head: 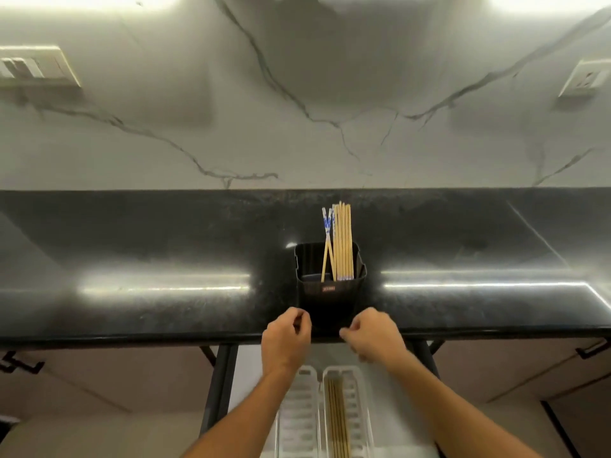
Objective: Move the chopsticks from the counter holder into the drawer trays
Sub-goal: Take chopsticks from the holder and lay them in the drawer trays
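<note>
A black square holder [329, 292] stands near the front edge of the black counter [148, 259]. Several plain wooden chopsticks [344, 239] and a pair with blue-and-white tops [327, 226] stand upright in it. Below, in the open drawer, lie two white trays: the left tray [299, 414] shows no chopsticks, the right tray [360, 411] holds several wooden chopsticks [337, 421]. My left hand [286, 338] and my right hand [377, 337] hover at the counter's front edge on either side of the holder's base, fingers loosely curled, holding nothing.
A marble-veined backsplash [297, 110] rises behind the counter, with a switch plate [36, 66] at the left and a socket [585, 79] at the right. Closed cabinet fronts with dark handles [20, 363] flank the open drawer.
</note>
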